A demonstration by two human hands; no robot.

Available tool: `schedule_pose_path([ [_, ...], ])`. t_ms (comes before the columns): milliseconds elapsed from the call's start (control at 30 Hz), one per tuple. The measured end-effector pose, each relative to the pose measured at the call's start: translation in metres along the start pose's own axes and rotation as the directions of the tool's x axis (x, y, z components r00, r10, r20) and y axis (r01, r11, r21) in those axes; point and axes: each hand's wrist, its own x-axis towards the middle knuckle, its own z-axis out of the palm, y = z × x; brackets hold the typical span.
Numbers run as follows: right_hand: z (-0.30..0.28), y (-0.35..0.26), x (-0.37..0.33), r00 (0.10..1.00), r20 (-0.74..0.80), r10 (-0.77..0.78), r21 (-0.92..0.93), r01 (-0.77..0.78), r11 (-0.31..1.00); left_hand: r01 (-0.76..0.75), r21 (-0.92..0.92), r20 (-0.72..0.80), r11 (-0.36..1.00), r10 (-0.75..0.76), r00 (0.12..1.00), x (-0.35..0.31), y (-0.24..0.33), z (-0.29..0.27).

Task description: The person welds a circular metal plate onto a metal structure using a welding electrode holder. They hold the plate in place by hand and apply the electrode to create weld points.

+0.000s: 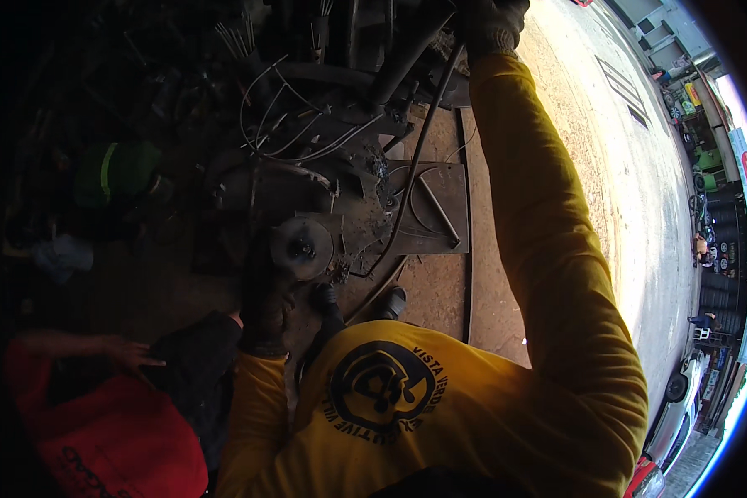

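My left hand, in a dark glove, is low at the centre left with its fingers curled. Deep shadow hides what it grips. Right beside it is a round grey disc with a dark hub. My right hand, also gloved, is raised far forward at the top edge. Its fingers look closed, but the frame's edge partly cuts them off. Close to it are the end of a thick dark metal tube and a thin black hose or cable that curves down toward the disc.
Sooty metalwork with bent wires fills the far side. A flat metal sheet lies on the brown floor. At lower left sits a person in red; a green garment shows farther off. A white car stands outside right.
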Motion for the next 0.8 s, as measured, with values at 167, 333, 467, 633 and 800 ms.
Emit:
schedule_pose_path([
  [167,0.001,0.034,0.0,0.993,0.114,-0.037,0.209,0.012,0.978,-0.018,0.072,0.059,0.997,0.013,0.998,0.007,-0.013,-0.023],
  [333,-0.011,0.067,-0.028,0.956,0.241,-0.17,-0.006,0.177,0.984,0.0,0.06,0.054,0.998,-0.003,0.999,0.01,0.003,-0.013],
  [467,-0.013,0.061,-0.052,0.955,0.293,-0.046,0.078,0.024,0.997,0.071,-0.065,0.061,0.995,-0.067,0.996,0.01,0.005,-0.006],
  [633,-0.037,0.055,-0.077,0.992,0.123,0.037,-0.15,-0.018,0.989,0.133,-0.036,0.087,0.99,-0.129,0.988,0.012,0.011,0.003],
  [800,-0.06,0.032,-0.197,0.805,0.582,-0.116,-0.158,0.252,0.955,0.08,-0.154,0.034,0.985,-0.075,0.997,0.0,-0.001,-0.006],
])
